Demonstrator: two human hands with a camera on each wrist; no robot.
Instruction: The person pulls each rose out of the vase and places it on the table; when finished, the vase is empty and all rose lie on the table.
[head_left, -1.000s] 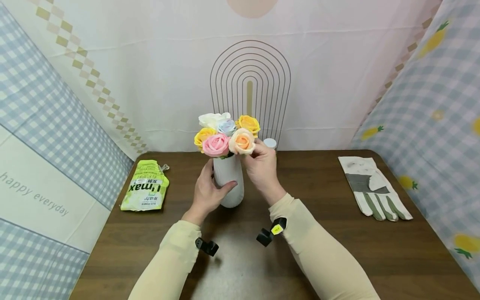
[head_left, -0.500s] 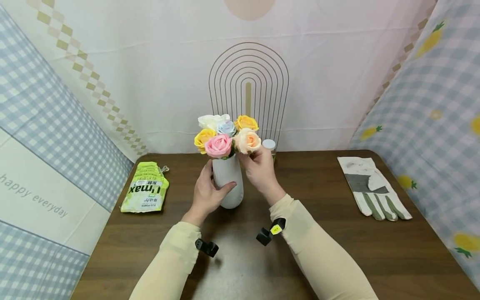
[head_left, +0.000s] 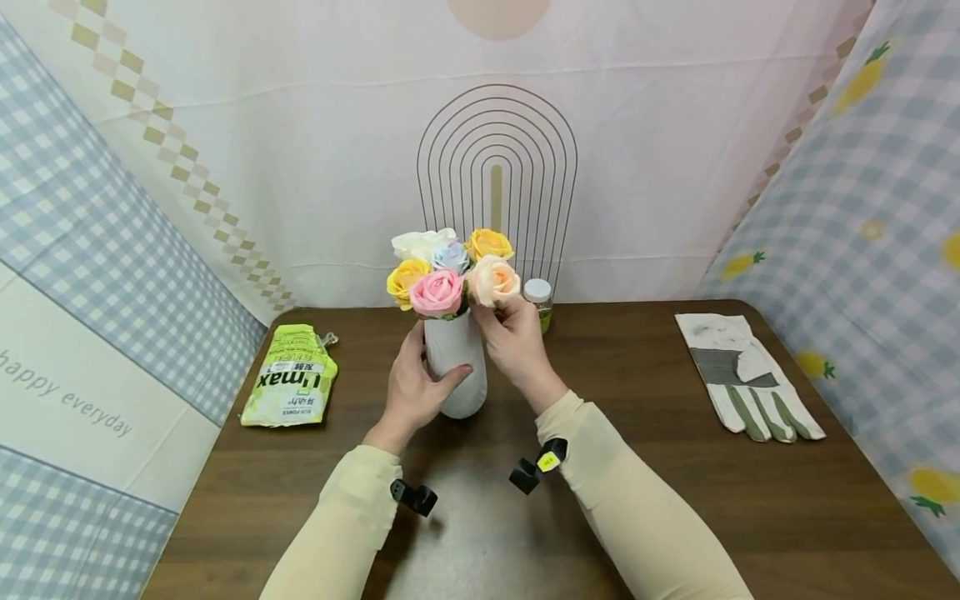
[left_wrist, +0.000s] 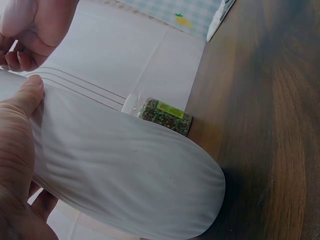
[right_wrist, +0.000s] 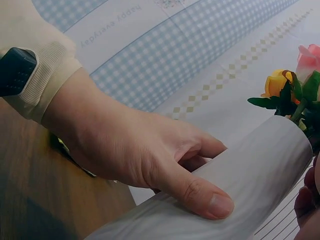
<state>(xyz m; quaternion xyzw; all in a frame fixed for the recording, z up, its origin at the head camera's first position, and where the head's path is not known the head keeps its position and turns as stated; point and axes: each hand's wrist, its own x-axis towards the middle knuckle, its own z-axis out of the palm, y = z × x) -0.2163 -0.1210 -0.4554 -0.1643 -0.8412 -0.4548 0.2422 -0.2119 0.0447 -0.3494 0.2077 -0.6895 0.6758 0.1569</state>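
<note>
A white ribbed vase [head_left: 456, 367] stands upright on the table, and my left hand [head_left: 412, 387] grips its side, thumb across the front. In the right wrist view that thumb [right_wrist: 215, 202] lies along the vase wall. My right hand [head_left: 519, 343] pinches just under the peach rose [head_left: 493, 281] at the right of the vase mouth; its stem is hidden by the fingers. Around it in the vase are a pink rose [head_left: 437, 292], a white rose [head_left: 422, 244], a pale blue rose [head_left: 451, 257] and two yellow roses [head_left: 490, 244].
Behind the right hand stands a small white-lidded jar [head_left: 537, 304], full of coloured beads in the left wrist view. A green Umax bag [head_left: 291, 375] lies at the left of the brown table [head_left: 645, 517]. A work glove [head_left: 750, 375] lies at the right.
The peach rose has shifted a little right, away from the pink one, with my right hand pinching under it. More of the jar shows. My left hand keeps its grip on the vase.
</note>
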